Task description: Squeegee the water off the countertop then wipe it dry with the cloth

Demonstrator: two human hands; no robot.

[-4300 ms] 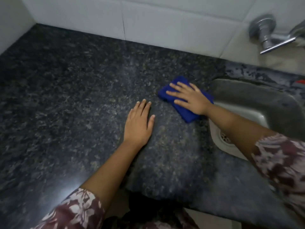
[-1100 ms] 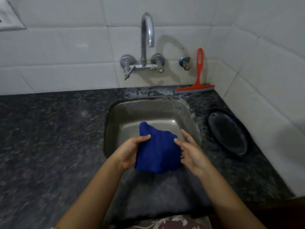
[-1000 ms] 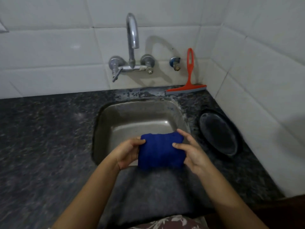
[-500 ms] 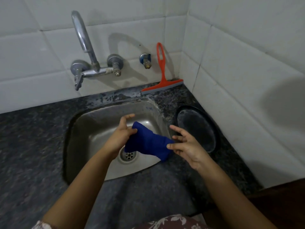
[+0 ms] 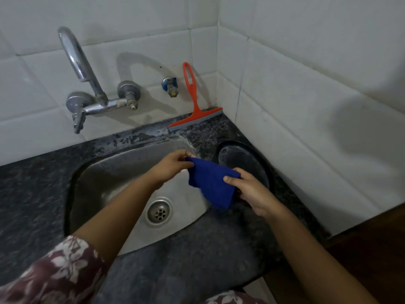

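A blue cloth (image 5: 211,183) hangs folded between both hands above the right edge of the steel sink (image 5: 114,172). My left hand (image 5: 168,166) pinches its upper left corner. My right hand (image 5: 249,189) grips its right side with the thumb on top. The orange squeegee (image 5: 192,106) leans against the tiled wall behind the sink, its blade resting on the dark granite countertop (image 5: 32,189). Wet patches show on the counter strip behind the sink.
A chrome wall tap (image 5: 87,84) arches over the sink's back left. A dark round plate (image 5: 245,163) lies on the counter right of the sink, under my right hand. White tiled walls meet in the corner at right. The drain (image 5: 159,212) sits in the sink's front.
The cloth left the counter at left, where my right hand wiped with it. Both hands now hold it over the sink and have carried it right, toward the plate.
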